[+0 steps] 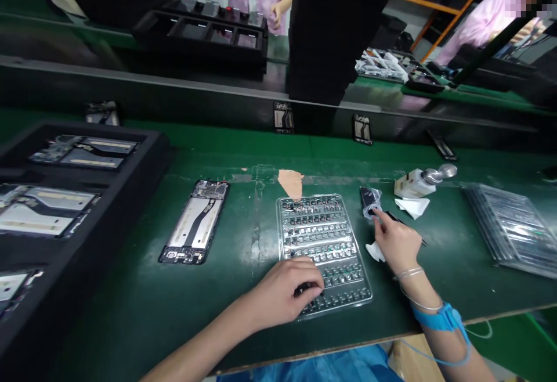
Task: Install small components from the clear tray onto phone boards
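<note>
My left hand [289, 289] is over the lower left of a clear plastic tray [319, 234] that carries rows of small dark parts. Its fingers curl round something black that I cannot make out. To the right of the tray, my right hand [395, 240] has its fingertips at a small dark item in clear wrap [371, 199]. Dark tweezers show beside that hand, and a white wipe [375, 251] lies near it. An opened phone body [195, 222] rests on the green table to the left of the tray.
A black foam tray [150, 150] with opened phones stands at the left. At the right are a white bottle [411, 184], another wipe [413, 206] and stacked clear trays [517, 228]. More phone bodies stand along the back ledge [217, 94]; people in pink work beyond.
</note>
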Demonstrator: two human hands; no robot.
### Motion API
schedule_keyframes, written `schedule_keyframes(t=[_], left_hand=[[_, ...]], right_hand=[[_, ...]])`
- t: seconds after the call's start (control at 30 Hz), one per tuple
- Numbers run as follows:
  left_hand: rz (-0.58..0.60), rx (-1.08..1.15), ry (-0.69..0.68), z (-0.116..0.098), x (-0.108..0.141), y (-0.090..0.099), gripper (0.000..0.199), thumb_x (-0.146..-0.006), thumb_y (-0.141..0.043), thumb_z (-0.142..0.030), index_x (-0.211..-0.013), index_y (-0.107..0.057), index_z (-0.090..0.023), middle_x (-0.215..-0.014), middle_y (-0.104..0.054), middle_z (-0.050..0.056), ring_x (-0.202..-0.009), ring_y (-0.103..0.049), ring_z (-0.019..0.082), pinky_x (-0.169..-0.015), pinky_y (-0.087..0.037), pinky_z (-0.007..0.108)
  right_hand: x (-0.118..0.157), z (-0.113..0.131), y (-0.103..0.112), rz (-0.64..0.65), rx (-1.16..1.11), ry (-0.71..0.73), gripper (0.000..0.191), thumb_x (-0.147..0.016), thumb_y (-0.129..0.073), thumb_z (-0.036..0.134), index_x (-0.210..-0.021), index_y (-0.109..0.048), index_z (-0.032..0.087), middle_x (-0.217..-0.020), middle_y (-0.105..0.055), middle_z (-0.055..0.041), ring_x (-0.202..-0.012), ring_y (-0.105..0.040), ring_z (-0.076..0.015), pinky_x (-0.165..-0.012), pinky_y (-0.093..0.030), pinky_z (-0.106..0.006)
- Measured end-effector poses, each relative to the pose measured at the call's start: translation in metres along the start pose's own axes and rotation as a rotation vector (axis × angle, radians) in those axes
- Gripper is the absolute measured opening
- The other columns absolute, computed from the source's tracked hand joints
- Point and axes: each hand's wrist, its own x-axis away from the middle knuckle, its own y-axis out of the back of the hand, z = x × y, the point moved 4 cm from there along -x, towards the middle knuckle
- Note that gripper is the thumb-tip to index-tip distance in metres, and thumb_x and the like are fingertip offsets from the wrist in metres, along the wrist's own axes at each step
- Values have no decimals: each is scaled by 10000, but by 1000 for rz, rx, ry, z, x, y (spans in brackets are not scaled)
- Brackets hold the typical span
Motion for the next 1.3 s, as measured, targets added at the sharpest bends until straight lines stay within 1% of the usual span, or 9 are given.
schedule_keyframes(t=[0.3, 0.5, 0.7, 0.87, 0.97, 1.07, 1.13, 1.2, 1.3], left_hand=[[-98, 158, 117, 2, 0, 7, 162, -852, -489, -158, -745, -610, -164, -742, -616, 26, -721, -533, 137, -672, -387, 247], [-158, 454, 275, 10, 2, 9, 196, -867, -479, -251, -736, -589, -155, -685, -627, 18, -620, -523, 116, -613, -386, 232], [-277, 772, 278, 18, -1, 14, 198, -832, -535, -308, -731, -554, -139, -601, -591, 9, -562, -504, 100, -575, -379, 222], [-316, 834, 293, 20, 0, 17, 187, -824, -546, -296, -718, -544, -142, -589, -588, -1, -533, -473, 84, -552, -362, 209], [-341, 838, 276, 19, 1, 18, 185, -828, -541, -285, -716, -547, -138, -585, -582, -3, -534, -474, 86, -553, -361, 211], [-380, 808, 269, 17, 2, 21, 192, -830, -539, -274, -696, -537, -136, -585, -567, -4, -557, -495, 95, -580, -370, 222], [-410, 775, 272, 17, 2, 23, 202, -830, -538, -269, -676, -524, -138, -591, -559, -4, -578, -508, 101, -604, -374, 229], [-429, 748, 273, 16, 2, 24, 213, -827, -540, -277, -665, -515, -141, -598, -555, -4, -591, -514, 107, -619, -377, 235], [-442, 739, 269, 16, 2, 25, 220, -822, -543, -300, -669, -510, -145, -587, -545, -9, -587, -512, 110, -627, -379, 240]], right_hand=[[3, -1, -7, 5, 43, 76, 357, -886, -428, 328, -988, -726, 158, -623, -677, -106, -532, -551, -155, -485, -229, -242], [-3, -1, -12, -21, 49, 80, 348, -878, -443, 339, -858, -732, 145, -580, -651, -89, -521, -539, -151, -488, -223, -248], [-4, -3, -13, -24, 52, 104, 336, -857, -472, 359, -936, -715, 140, -523, -606, -70, -454, -469, -143, -470, -188, -252], [-11, -5, -14, -22, 64, 115, 312, -846, -467, 326, -860, -716, 138, -487, -555, -55, -442, -440, -135, -463, -170, -260], [-7, -1, -3, -69, -2, 85, 297, -845, -476, 332, -860, -702, 139, -500, -549, -29, -460, -469, -132, -461, -226, -245], [8, 19, 20, -60, -334, 45, 261, -838, -529, 351, -888, -683, 147, -518, -539, -3, -475, -475, -125, -490, -340, -242], [19, 43, 36, 30, -618, 71, 212, -822, -571, 351, -874, -677, 174, -541, -549, 5, -470, -456, -119, -493, -388, -248], [29, 72, 50, 128, -811, 169, 141, -804, -607, 321, -819, -681, 201, -587, -596, -2, -476, -476, -120, -485, -413, -253], [34, 106, 63, 209, -936, 361, 71, -793, -630, 254, -767, -682, 213, -614, -635, -6, -480, -505, -121, -493, -430, -263]])
